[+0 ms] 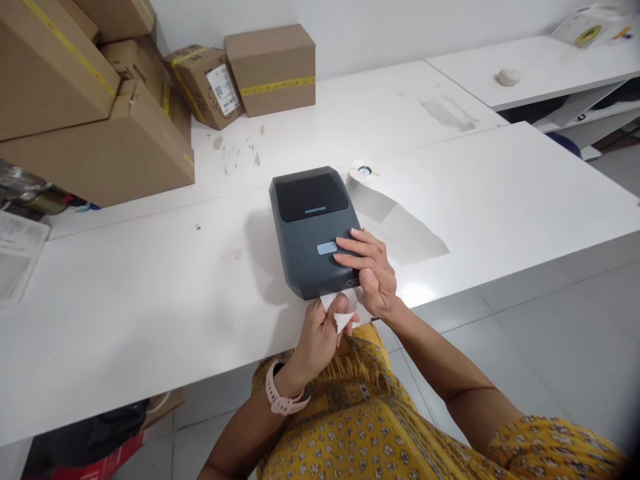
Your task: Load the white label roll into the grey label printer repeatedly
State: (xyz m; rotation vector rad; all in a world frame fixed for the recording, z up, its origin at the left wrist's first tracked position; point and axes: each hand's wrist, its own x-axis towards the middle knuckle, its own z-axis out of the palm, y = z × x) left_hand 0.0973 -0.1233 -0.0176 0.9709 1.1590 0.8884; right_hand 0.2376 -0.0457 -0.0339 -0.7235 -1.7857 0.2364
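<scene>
A dark grey label printer (pixel 310 253) with a glossy black window and a pale button lies on the white table near its front edge. White label paper (pixel 344 321) sticks out of the printer's near end. My left hand (pixel 323 330) is closed on this paper, pinching it between thumb and fingers. Along the printer's right side rests my right hand (pixel 373 270), its fingers gripping the top and near corner beside the button. Behind and right of the printer stands a roll of white label paper (pixel 357 175), with a long unrolled strip (pixel 410 233) spread over the table.
Cardboard boxes (pixel 140 143) are stacked at the back left, with two smaller taped boxes (pixel 273 70) by the wall. A small round white object (pixel 509 77) sits on the far right surface. The white table (pixel 150 293) ends just before my body.
</scene>
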